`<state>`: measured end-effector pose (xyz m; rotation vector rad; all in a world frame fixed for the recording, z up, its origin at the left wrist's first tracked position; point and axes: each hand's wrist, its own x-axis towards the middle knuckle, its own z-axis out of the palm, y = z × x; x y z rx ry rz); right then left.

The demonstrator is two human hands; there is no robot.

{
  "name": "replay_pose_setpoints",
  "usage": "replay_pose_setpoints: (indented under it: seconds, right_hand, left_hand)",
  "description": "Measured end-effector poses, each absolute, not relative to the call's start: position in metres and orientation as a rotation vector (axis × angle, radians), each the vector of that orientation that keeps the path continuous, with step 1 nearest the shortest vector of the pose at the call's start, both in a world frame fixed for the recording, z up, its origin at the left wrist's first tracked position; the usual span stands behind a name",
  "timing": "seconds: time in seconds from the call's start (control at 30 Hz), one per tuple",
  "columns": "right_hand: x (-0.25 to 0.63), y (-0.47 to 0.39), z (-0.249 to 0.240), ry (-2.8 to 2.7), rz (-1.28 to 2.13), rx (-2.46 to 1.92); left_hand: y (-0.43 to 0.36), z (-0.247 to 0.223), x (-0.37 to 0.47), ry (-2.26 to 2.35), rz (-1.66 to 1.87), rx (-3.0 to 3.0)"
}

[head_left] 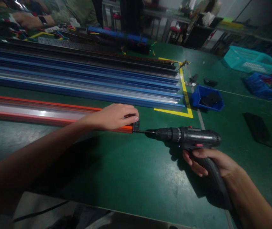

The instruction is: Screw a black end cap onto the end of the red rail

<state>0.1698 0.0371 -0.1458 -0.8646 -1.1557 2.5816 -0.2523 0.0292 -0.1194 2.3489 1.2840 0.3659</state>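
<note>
My right hand (pixel 207 162) is wrapped round the handle of a black cordless drill (pixel 190 136), which lies level and points left. Its long thin bit reaches a black end cap (pixel 136 126) at the right end of an orange metal profile (pixel 40 109). Over that end rests my left hand (pixel 119 116), its fingers closed round the profile close to the cap. The screw or hole at the tip of the bit is too small to make out.
Several blue profiles (pixel 83 79) lie side by side behind the orange one, near yellow tape (pixel 188 105). To the right are a small blue bin (pixel 207 98), a dark flat piece (pixel 258 128) and a teal basket (pixel 252 60). Across the table shows another person's hand (pixel 26 20).
</note>
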Motion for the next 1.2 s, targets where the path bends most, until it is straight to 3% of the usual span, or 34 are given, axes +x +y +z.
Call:
replay_pose_setpoints:
  seconds: [1.2]
  right_hand:
    - [0.1654, 0.0368, -0.1430, -1.154, 2.564, -0.854]
  left_hand:
    - [0.0285, -0.1192, -0.2518, 1.291, 0.355, 2.354]
